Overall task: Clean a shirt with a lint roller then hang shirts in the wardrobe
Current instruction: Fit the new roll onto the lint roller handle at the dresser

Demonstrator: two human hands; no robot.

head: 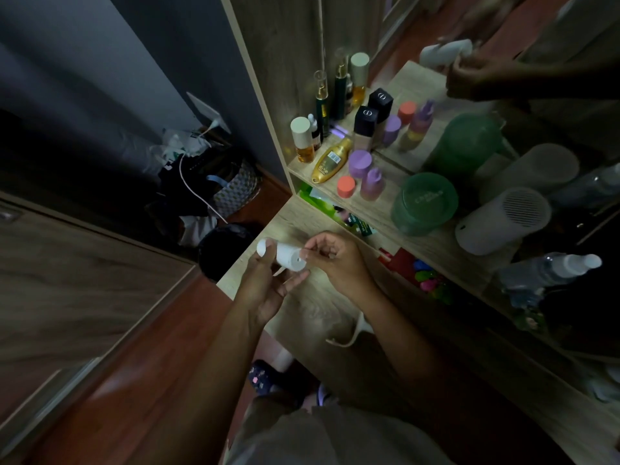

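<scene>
Preparing the roller. The left hand (265, 290) grasps a white lint roller (285, 258) from below, its barrel lying across the fingers above the counter (312, 307); the right hand (335, 260) pinches at the barrel's near end with thumb and forefinger, apparently working loose an edge of the sticky sheet or a cover, though which cannot be told in this dim light. No shirt is in view, so cleaning has not begun. To do the step well, judged from this pose: keep the left grip firm so the barrel cannot spin, find the sheet's edge with a fingernail, and peel slowly along the barrel so it tears off whole. The bottles (360, 169) on the shelf lie well apart from the hands, and a white hook-shaped piece (352, 333) rests on the counter beneath the right forearm.
</scene>
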